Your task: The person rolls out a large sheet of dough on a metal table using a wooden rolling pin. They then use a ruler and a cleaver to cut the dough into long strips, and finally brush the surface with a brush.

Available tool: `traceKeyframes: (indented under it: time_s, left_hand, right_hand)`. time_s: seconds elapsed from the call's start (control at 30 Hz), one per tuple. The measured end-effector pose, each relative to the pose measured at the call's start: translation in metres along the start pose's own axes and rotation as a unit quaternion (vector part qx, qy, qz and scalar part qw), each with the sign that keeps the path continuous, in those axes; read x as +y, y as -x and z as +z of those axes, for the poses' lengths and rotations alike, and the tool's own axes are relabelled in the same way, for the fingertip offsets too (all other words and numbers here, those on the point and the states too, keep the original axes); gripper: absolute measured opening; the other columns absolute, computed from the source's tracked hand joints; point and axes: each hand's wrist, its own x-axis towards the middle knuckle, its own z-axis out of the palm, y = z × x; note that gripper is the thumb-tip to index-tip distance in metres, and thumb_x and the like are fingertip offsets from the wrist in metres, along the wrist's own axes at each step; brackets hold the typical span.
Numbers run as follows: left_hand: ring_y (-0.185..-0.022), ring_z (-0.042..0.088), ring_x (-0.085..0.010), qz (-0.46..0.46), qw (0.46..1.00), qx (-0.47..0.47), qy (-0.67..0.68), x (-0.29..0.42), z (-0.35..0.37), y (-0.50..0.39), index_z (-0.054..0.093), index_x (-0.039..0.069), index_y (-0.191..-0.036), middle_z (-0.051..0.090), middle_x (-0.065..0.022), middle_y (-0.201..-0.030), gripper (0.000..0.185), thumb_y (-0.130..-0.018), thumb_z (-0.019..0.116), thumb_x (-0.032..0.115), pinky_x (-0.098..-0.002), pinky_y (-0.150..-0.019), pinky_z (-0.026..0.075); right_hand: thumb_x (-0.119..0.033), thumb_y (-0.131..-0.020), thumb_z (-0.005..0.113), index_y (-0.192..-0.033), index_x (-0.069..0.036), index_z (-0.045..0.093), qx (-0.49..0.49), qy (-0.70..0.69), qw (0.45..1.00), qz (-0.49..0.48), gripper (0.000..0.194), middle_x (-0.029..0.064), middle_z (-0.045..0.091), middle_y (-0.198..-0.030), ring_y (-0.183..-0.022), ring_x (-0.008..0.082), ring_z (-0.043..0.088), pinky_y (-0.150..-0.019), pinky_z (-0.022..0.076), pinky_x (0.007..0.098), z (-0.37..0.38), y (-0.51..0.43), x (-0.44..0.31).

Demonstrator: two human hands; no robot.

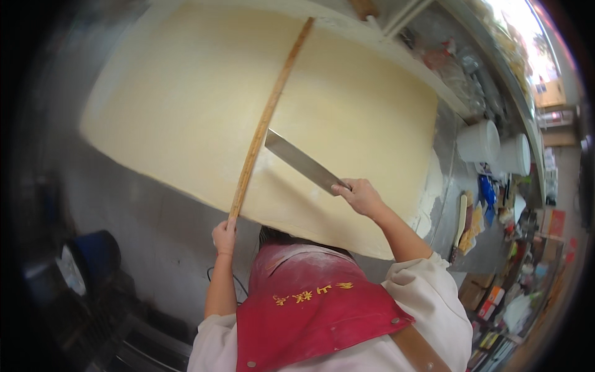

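Observation:
A broad sheet of pale yellow dough spreads over the worktop before me, its front edge close to my apron. Across it, from front to back, lies a long wooden ruler. My left hand grips the ruler's near end, just off the dough's front edge. In my right hand is the handle of a wide metal knife. The blade points up and left over the dough, its tip beside the ruler. Whether the blade touches the dough, I cannot tell.
White plastic buckets stand to the right. Nearer on the metal worktop lie a knife with a pale blade and yellowish scraps. A rolling pin shows at the back. A blue container is at the lower left.

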Motion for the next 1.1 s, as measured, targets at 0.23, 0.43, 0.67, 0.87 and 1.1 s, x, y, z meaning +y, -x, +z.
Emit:
traceKeyframes:
  time_s: [0.23, 0.43, 0.67, 0.87, 1.1]
  left_hand:
    - [-0.040, 0.047, -0.0106, -0.019, 0.999, -0.004, 0.031, -0.001, 0.048, 0.085, 0.058, 0.002, -0.054, 0.048, -0.0032, -0.043, 0.046, -0.084, 0.057, 0.036, -0.0284, -0.043, 0.037]
    - [-0.043, 0.048, -0.0113, -0.004, 0.999, 0.028, -0.015, 0.003, 0.133, 0.195, 0.059, 0.002, -0.056, 0.050, -0.0041, -0.045, 0.045, -0.083, 0.058, 0.037, -0.0294, -0.046, 0.039]
    - [-0.043, 0.048, -0.0077, 0.024, 1.000, -0.017, -0.009, 0.073, 0.222, 0.263, 0.058, 0.002, -0.057, 0.049, -0.0008, -0.047, 0.043, -0.084, 0.060, 0.035, -0.0244, -0.043, 0.037]
    - [-0.044, 0.050, -0.0092, 0.025, 0.999, -0.045, 0.005, 0.114, 0.275, 0.271, 0.060, 0.002, -0.058, 0.052, -0.0020, -0.047, 0.043, -0.084, 0.060, 0.036, -0.0250, -0.045, 0.039]
    - [-0.044, 0.052, -0.0121, -0.020, 0.999, -0.037, -0.009, 0.121, 0.295, 0.289, 0.062, 0.001, -0.061, 0.054, -0.0050, -0.049, 0.046, -0.083, 0.060, 0.041, -0.0289, -0.046, 0.041]
  right_hand:
    - [-0.043, -0.087, 0.052, -0.094, -0.005, 0.066, 0.080, -0.115, 0.990, 0.008, 0.041, 0.0185, 0.062, -0.072, -0.066, 0.0294, 0.060, -0.063, 0.0451, 0.0376, -0.006, 0.080, 0.124]
    - [-0.043, -0.087, 0.053, -0.092, -0.002, 0.065, 0.121, -0.169, 0.978, 0.007, 0.043, 0.0195, 0.060, -0.069, -0.063, 0.0286, 0.057, -0.061, 0.0434, 0.0380, -0.021, 0.135, 0.265]
    - [-0.041, -0.085, 0.055, -0.085, 0.002, 0.064, 0.185, -0.209, 0.959, 0.049, 0.044, 0.0181, 0.059, -0.064, -0.059, 0.0252, 0.056, -0.058, 0.0429, 0.0372, -0.029, 0.191, 0.378]
    - [-0.040, -0.085, 0.055, -0.083, 0.005, 0.063, 0.194, -0.237, 0.950, 0.056, 0.046, 0.0174, 0.058, -0.062, -0.059, 0.0208, 0.056, -0.058, 0.0426, 0.0367, -0.038, 0.200, 0.416]
    - [-0.039, -0.085, 0.057, -0.075, 0.003, 0.058, 0.197, -0.257, 0.946, 0.019, 0.043, 0.0066, 0.052, -0.058, -0.055, 0.0138, 0.047, -0.052, 0.0379, 0.0319, -0.054, 0.195, 0.425]
